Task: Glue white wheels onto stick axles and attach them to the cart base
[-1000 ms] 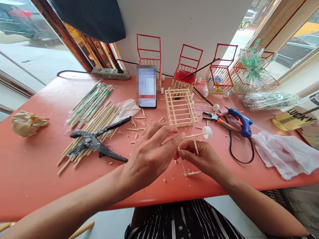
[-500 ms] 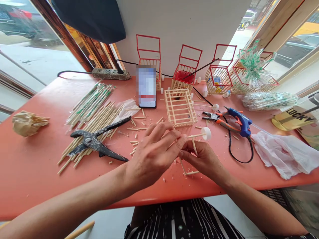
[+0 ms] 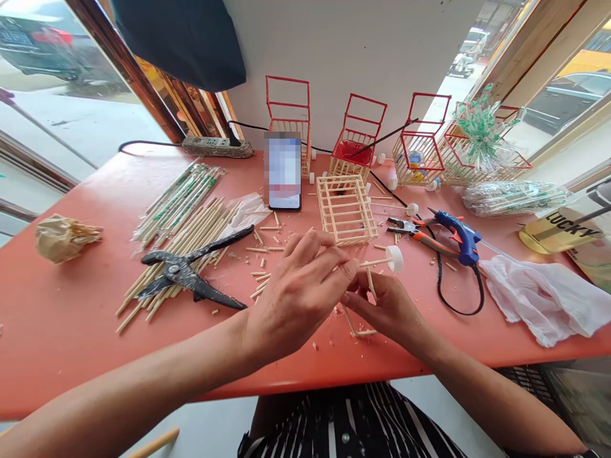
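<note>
My left hand is closed, thumb and fingers pinching a thin wooden stick. A white round wheel sits on the stick's right end. Close against it, my right hand is closed on a frame of wooden sticks, whose lower corner shows beneath the hands. One short piece of the frame meets the wheeled stick from below; the fingers hide most of the joint. Just beyond the hands, a small slatted wooden basket rests on the red table.
Left are black cutters on loose sticks, wrapped sticks and crumpled paper. A phone stands behind. Right lie pliers, a blue glue gun and a white cloth. Red-trimmed stick carts line the wall.
The view has shifted slightly, so the background sits a little lower. Both hands keep nearly the same hold on the wheeled stick and the frame.
</note>
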Motion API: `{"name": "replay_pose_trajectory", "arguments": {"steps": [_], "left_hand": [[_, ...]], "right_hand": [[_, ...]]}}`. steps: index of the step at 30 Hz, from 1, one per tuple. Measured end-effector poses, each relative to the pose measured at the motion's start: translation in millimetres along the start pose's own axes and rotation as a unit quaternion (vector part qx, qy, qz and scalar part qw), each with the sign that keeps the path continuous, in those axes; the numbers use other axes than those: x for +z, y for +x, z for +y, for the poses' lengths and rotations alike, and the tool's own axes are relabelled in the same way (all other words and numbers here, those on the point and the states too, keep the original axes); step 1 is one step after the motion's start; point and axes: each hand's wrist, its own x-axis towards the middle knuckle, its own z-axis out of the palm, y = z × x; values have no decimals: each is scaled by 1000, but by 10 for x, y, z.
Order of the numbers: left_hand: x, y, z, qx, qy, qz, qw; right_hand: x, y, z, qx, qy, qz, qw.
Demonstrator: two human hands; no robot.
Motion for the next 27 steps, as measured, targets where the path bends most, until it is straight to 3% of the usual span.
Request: {"name": "replay_pose_trajectory", "arguments": {"steps": [8, 27], "left_hand": [[10, 30, 9, -4, -12, 28, 1000], [23, 14, 23, -40, 2, 41, 998]], "right_hand": [[-25, -32, -18, -25, -48, 54, 997], [-36, -83, -128, -35, 39, 106, 993]]}}
